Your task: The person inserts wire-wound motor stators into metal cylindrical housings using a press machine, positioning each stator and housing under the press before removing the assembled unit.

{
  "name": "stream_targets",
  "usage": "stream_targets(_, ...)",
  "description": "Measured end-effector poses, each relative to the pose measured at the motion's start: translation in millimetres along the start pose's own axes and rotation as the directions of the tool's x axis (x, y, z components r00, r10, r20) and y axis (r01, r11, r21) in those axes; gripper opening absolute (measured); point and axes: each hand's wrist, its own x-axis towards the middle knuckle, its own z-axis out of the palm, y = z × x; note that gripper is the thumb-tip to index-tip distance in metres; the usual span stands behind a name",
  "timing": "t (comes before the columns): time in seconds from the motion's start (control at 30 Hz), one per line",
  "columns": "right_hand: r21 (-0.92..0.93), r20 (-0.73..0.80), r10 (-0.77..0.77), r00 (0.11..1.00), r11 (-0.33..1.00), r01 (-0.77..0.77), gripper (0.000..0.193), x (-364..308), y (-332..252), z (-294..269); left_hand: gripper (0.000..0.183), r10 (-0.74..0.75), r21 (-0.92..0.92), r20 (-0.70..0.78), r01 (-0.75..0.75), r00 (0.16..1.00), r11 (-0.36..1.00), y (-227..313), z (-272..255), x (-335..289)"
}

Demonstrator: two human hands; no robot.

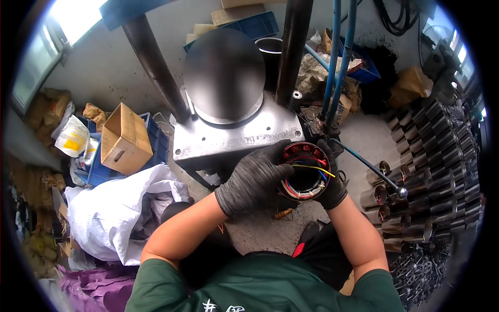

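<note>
A round motor stator [305, 193] with red windings inside its ring is held up in front of my body, its open end facing me. Yellow, blue, red and white lead wires [317, 169] come out across its opening. My left hand [255, 177], in a dark grey knit glove, grips the stator's left side, fingers near the wires. My right hand [333, 183], gloved alike, wraps the right side and underside; part of its fingers are hidden behind the ring. Just beyond stands the metal press table [239, 136] with a blurred round plate [224, 75] on it.
Two dark steel columns [156, 67] rise from the press. A lever with a ball end [402, 193] juts out at right, near many stacked metal cylinders [416, 179]. Left are a cardboard box [125, 138] in a blue crate and a white sack [112, 218]. Small metal parts [418, 273] lie lower right.
</note>
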Motion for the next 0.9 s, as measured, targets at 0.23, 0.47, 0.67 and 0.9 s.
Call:
stream_targets(0.23, -0.217, -0.132, -0.141, 0.981, 0.970, 0.110, 0.032, 21.8, -2.1, -24.2, 0.052, -0.063, 0.082, -0.174, 0.078, 0.983, 0.994, -23.5, -63.6, 30.3)
stream_targets(0.47, -0.370, -0.090, -0.150, 0.985, 0.923, 0.107, 0.020, 5.4, 2.4, 9.9, 0.049, -0.230, 0.340, -0.478, 0.420, 0.848, 0.841, -99.0, -152.4, 94.2)
stream_targets(0.67, -0.551, 0.009, -0.152, 0.988, 0.824, 0.131, 0.023, 22.0, 1.2, -19.9, 0.051, -0.527, 0.182, -0.467, 0.660, 0.710, 0.729, -153.2, -165.3, 124.4)
stream_targets(0.9, -0.911, 0.014, -0.043, 0.999, 0.412, 0.030, 0.032, 18.9, 5.0, -5.1, 0.052, -0.553, 0.075, -0.444, 0.644, 0.705, 0.761, -174.4, -157.2, 116.1)
